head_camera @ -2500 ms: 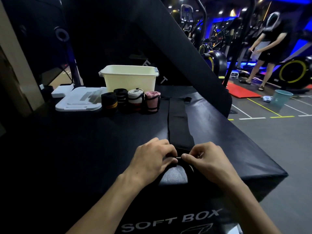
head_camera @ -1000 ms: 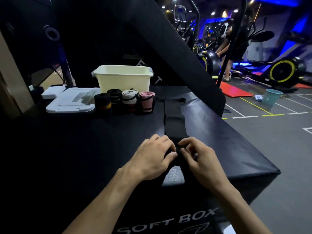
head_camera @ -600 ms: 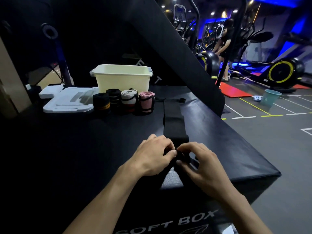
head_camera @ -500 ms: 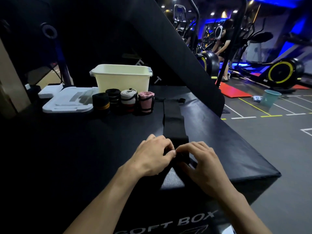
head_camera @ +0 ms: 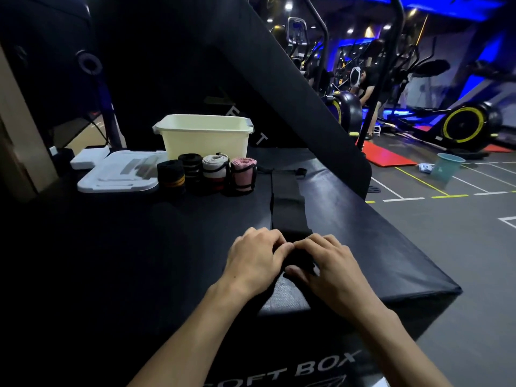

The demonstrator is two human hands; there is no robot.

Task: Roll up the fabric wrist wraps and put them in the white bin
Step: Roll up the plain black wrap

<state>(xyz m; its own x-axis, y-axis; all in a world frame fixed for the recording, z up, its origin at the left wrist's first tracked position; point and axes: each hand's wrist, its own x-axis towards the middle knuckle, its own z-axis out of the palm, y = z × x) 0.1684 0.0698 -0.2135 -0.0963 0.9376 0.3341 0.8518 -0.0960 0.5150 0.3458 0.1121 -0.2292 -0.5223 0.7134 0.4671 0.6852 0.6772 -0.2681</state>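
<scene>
A long black wrist wrap (head_camera: 287, 205) lies flat on the black soft box (head_camera: 377, 247), running away from me. Its near end is a small tight roll between my hands. My left hand (head_camera: 255, 259) and my right hand (head_camera: 328, 263) both curl their fingers over that roll, side by side. Several finished rolls stand in a row further back: a black one with an orange stripe (head_camera: 171, 175), a black one (head_camera: 190, 170), a white one (head_camera: 215, 171) and a pink one (head_camera: 243, 174). Behind them stands the white bin (head_camera: 206, 135).
The bin's white lid (head_camera: 117, 174) lies left of the rolls, a small white block (head_camera: 89, 160) beyond it. A slanted black pad (head_camera: 279, 79) rises behind the box. To the right the box ends above the gym floor, with a teal bucket (head_camera: 446, 167), machines and a person.
The roll under my fingers has grown and moved a little further along the wrap, away from me. My hands have followed it forward. The person in the background has walked left.
</scene>
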